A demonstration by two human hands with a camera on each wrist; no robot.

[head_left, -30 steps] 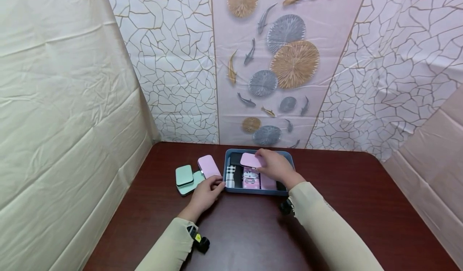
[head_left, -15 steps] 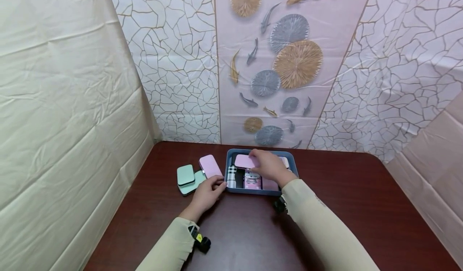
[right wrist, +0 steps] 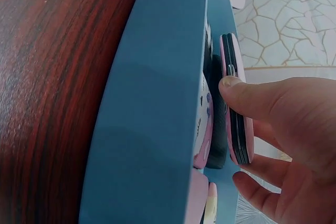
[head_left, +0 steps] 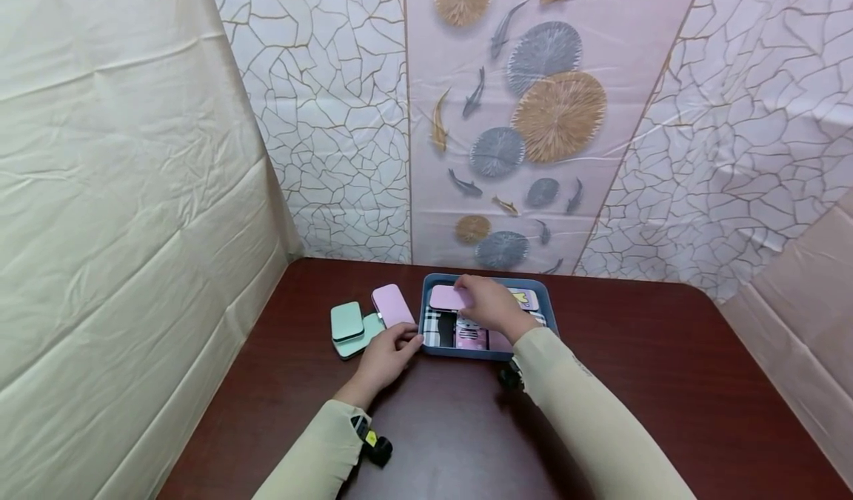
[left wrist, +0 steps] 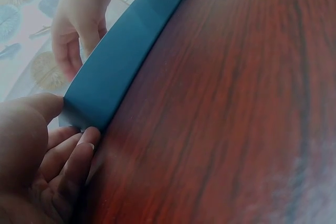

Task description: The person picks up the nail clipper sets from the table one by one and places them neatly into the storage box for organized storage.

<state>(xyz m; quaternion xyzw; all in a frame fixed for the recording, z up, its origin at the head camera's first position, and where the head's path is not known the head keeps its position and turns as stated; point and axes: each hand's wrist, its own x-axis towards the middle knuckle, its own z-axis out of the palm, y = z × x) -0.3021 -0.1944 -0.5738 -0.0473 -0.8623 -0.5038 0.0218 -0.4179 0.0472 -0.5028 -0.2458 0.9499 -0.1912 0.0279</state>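
Observation:
My right hand (head_left: 492, 304) pinches a slim pink case (head_left: 444, 298) over the back left of a blue tray (head_left: 449, 352). In the right wrist view, the thumb presses this case's black seam (right wrist: 237, 124) below a small metal clasp, with fingers behind. Beneath it in the tray lie a plaid case (head_left: 433, 331), a pink patterned case (head_left: 470, 337) and a plain pink one (head_left: 498, 341). A case with a yellow print (head_left: 523, 298) sits at the back right. At the tray's front left corner, my left hand (head_left: 383, 358) holds the wall between thumb and fingers.
Left of the tray, another pink case (head_left: 393, 305) lies on the dark red-brown table (head_left: 453, 426). Beside it, a mint green case (head_left: 346, 321) rests partly on a second mint one (head_left: 358, 341). A patterned cloth wall (head_left: 340, 152) stands behind the table.
My right hand has moved left with the pink case and lowered it toward the tray's back left. The yellow-printed case has come into view. My left hand stays at the tray corner.

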